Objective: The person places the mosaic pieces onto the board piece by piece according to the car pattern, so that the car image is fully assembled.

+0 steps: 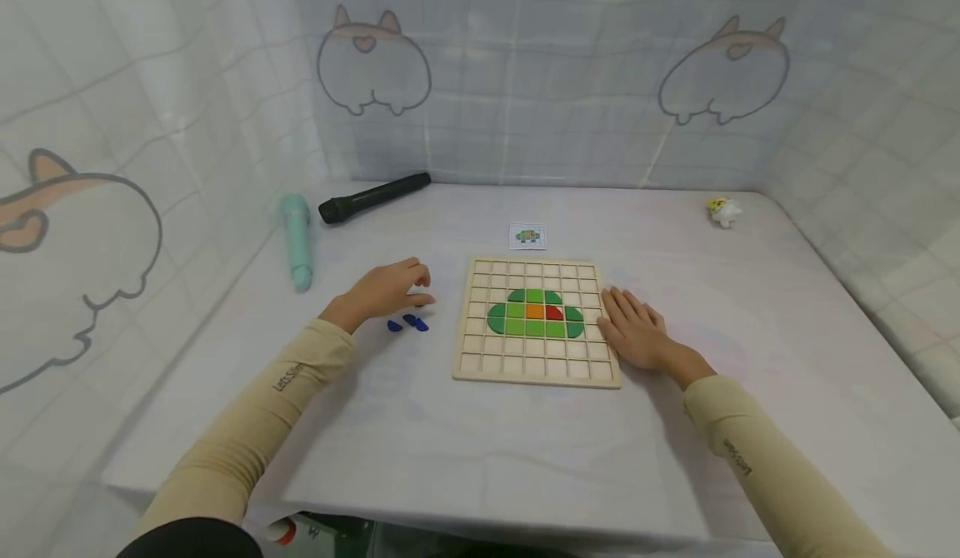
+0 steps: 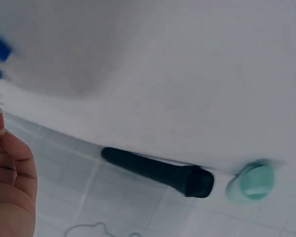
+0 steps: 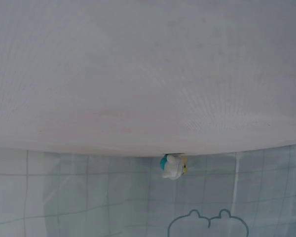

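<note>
- Left hand (image 1: 386,291), fingers loosely curled and holding nothing, hovers just above the blue pieces (image 1: 408,323) at frame centre-left.
- Right hand (image 1: 636,329) lies spread flat, likely steadying the wooden grid board (image 1: 536,366) at its right edge.
- Board sits mid-surface, a green shape filling its centre.

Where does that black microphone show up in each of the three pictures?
Head view: the black microphone lies far left on the table, by the back wall.
Left wrist view: it lies low in the middle, beside the mint-green microphone.
Right wrist view: not in it.
Shared landmark: the mint-green microphone, next to it in both views.
</note>
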### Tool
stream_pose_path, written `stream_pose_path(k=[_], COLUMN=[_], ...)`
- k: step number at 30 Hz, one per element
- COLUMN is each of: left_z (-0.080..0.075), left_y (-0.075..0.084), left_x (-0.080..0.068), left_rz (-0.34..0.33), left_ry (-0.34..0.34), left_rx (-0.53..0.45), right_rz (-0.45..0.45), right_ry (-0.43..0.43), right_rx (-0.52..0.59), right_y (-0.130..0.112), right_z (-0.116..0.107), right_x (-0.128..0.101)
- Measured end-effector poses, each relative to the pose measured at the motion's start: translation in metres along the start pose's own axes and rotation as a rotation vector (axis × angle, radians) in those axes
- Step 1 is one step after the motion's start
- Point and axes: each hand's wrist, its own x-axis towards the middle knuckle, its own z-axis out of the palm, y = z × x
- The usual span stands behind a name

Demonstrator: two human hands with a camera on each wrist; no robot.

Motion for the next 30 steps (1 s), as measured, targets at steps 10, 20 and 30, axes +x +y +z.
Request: stream_pose_path(k=[10,20,30], left_z=[0.011,0.012,0.012], left_y=[-0.01,-0.006,-0.007], left_x=[-0.003,-0.003,-0.004], left_rz=[-0.208,-0.138,-0.082], left_ry=[-0.175,-0.142,-0.048], left_rx=[-0.101,-0.069,-0.027], right_rz=[0.005,0.01,0.005], right_ry=[0.0,-0.005,-0.006], right_rx=[0.012,-0.002,0.001], right_y=[-0.002,-0.001,0.0], right_z=[-0.002,-0.003,-0.002], right_x=[-0.002,-0.001,-0.001])
